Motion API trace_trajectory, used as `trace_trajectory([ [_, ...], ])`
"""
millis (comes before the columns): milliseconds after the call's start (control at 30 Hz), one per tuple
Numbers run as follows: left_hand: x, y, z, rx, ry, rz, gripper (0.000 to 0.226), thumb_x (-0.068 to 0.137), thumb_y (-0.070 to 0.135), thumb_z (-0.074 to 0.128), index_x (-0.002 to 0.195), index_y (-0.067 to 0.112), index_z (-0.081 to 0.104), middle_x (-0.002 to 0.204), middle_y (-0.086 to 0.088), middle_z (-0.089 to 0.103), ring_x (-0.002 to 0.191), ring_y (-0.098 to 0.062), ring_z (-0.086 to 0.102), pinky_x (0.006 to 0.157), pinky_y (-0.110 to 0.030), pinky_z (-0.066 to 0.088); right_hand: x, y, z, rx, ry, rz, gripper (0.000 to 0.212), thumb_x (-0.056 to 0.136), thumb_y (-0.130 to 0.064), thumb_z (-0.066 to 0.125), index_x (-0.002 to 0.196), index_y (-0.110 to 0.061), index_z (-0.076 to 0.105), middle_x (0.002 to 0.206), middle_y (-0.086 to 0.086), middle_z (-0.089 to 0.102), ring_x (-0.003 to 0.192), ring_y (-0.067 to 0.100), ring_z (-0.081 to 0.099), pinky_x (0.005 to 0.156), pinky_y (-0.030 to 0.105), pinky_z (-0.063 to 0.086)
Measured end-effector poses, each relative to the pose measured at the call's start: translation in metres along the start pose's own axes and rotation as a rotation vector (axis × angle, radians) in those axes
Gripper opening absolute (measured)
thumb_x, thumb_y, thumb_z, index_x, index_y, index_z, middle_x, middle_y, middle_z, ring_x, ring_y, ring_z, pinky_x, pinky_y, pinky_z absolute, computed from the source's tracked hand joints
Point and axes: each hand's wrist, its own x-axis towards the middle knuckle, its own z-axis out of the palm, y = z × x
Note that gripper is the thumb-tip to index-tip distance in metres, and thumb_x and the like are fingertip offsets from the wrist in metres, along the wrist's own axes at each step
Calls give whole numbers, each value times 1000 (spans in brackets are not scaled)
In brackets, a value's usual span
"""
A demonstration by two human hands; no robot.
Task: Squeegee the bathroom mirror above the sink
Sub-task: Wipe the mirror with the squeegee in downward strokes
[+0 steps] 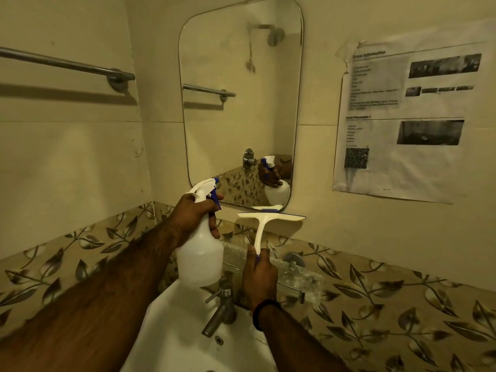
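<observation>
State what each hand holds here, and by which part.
The left hand grips the spray bottle at its neck, a finger on the blue trigger. The right hand holds the squeegee by its handle's lower end.

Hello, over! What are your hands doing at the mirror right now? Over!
Left hand holds spray bottle, nozzle toward mirror. Right hand holds squeegee upright, blade below the glass, not touching. Nothing in the way.
</observation>
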Motion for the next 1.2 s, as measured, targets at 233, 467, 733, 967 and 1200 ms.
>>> trace_trajectory([
  [233, 0, 6, -5, 1, 30, 32, 29, 90, -1, 51, 116, 3, 62, 49, -17, 53, 42, -31, 55, 48, -37, 55, 9, -34, 2, 52, 15, -145, 31, 95, -55, 36, 91, -28, 51, 69, -5, 56, 58, 7, 53, 49, 16, 38],
  [467, 10, 23, -18, 16, 60, 70, 27, 90, -1, 51, 113, 3, 62, 50, -19, 54, 40, -32, 56, 54, -43, 56, 67, -133, 1, 67, 45, -388, 30, 98, -49, 36, 96, -24, 52, 73, -6, 54, 64, 8, 52, 50, 19, 37],
  [733, 26, 41, -37, 51, 63, 120, 27, 87, -2, 51, 112, 3, 61, 50, -19, 54, 41, -33, 56, 54, -42, 57, 129, -254, -8, 26, 93, -546, 27, 99, -45, 36, 95, -19, 45, 65, -9, 47, 56, 12, 51, 44, 24, 29],
  [967, 34, 40, -45, 39, 56, 116, 28, 87, 1, 53, 113, 4, 61, 51, -18, 55, 43, -34, 57, 57, -46, 57, 154, -318, -13, 156, 15, -560, 20, 100, -31, 33, 95, -15, 44, 74, 6, 57, 65, 31, 62, 58, 54, 57],
  [1200, 39, 41, -49, 13, 86, 115, 26, 89, 0, 51, 113, 3, 61, 52, -20, 54, 44, -33, 57, 57, -47, 56, 165, -349, -4, 90, -65, -601, 27, 102, -22, 28, 112, -6, 46, 98, 18, 62, 75, 36, 64, 58, 45, 58],
])
